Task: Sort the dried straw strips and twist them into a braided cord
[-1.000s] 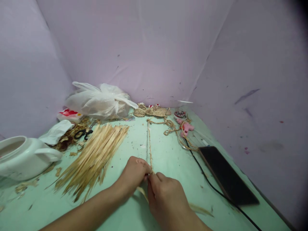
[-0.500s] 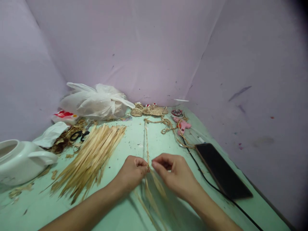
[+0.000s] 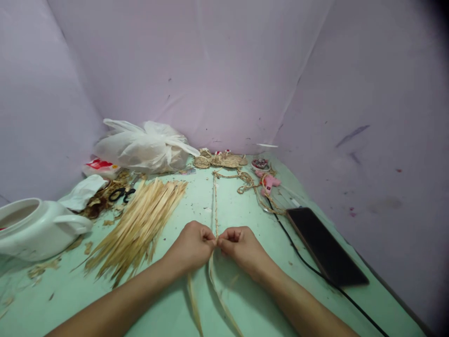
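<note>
A thin braid of dried plant fibre [image 3: 215,206] runs straight away from me across the green table. At its near end my left hand [image 3: 194,243] is closed in a pinch on the braid. My right hand [image 3: 242,245] pinches the same spot from the other side, and the two hands' fingertips nearly meet. Loose fibre strands [image 3: 213,278] hang toward me below the fingers. Farther off, the cord [image 3: 245,180] bends right and lies in loose loops. The exact crossing of strands is hidden by my fingertips.
Left lie a bundle of dried strips [image 3: 140,224], black-handled scissors [image 3: 121,194], a white pot [image 3: 38,229] and a plastic bag [image 3: 143,145]. Woven pieces [image 3: 220,160] sit at the back. Right are a pink glue gun [image 3: 270,182], its black cable [image 3: 298,252] and a phone [image 3: 324,245].
My right hand has moved left and down to the braid, its fingers closing beside the left hand's. The loose strands have shifted, one now hanging farther left. The view has turned slightly.
</note>
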Action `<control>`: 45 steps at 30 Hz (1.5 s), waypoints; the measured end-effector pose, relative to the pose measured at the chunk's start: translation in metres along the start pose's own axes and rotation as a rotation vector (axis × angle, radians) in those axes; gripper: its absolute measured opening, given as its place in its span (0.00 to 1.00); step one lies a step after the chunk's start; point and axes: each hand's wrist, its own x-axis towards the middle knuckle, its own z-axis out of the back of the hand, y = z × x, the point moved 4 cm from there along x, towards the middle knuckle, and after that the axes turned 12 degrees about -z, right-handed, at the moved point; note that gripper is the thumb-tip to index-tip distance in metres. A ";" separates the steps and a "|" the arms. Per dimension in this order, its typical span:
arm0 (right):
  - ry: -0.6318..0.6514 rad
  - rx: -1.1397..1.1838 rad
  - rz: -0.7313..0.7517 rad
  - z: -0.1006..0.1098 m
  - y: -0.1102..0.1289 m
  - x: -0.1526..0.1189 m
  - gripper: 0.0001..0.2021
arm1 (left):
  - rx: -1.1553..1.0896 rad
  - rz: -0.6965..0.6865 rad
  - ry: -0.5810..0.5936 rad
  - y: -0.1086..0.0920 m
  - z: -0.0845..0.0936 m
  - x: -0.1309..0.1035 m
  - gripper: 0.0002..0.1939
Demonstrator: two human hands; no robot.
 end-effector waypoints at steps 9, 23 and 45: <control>0.071 0.171 -0.048 -0.005 -0.004 -0.002 0.03 | 0.709 -0.101 0.059 -0.035 -0.004 -0.030 0.17; 0.159 0.271 -0.170 -0.007 -0.005 -0.004 0.05 | 0.779 -0.111 0.330 -0.045 -0.007 -0.036 0.16; 0.103 -0.308 0.190 0.004 0.002 0.001 0.05 | -0.275 0.289 0.234 0.003 -0.014 -0.004 0.12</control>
